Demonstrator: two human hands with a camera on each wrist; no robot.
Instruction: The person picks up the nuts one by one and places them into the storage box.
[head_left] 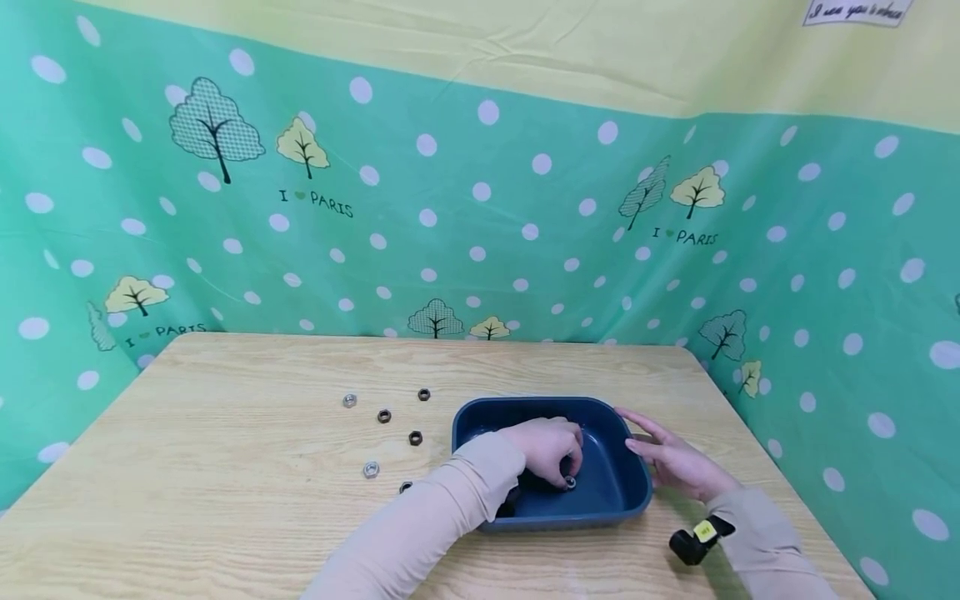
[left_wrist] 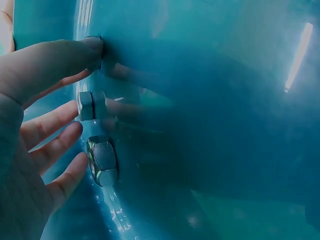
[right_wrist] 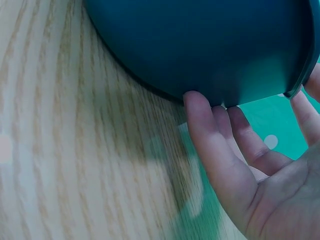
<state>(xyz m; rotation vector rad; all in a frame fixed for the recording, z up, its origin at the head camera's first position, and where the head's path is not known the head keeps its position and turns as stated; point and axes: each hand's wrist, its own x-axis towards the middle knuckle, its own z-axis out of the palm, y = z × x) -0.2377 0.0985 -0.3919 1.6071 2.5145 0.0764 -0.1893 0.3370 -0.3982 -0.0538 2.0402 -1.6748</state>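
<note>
My left hand (head_left: 551, 450) reaches down into a dark blue plastic tub (head_left: 551, 522). Its thumb and index finger pinch a hex nut (left_wrist: 101, 56), mostly covered by the thumb. Two more metal nuts lie by the other fingers: a smaller nut (left_wrist: 86, 106) and a larger nut (left_wrist: 102, 160), both on the tub's glossy inside. In the head view a nut (head_left: 571, 482) shows right at the fingertips. My right hand (head_left: 678, 467) holds the tub's right end, thumb at the rim and fingers (right_wrist: 200, 117) against the outer wall.
Left of the tub, several hex nuts lie spread over the wooden table (head_left: 225, 467), among them a silver nut (head_left: 371, 470) and a black nut (head_left: 384, 416). A patterned green curtain (head_left: 427, 242) hangs behind and to the right.
</note>
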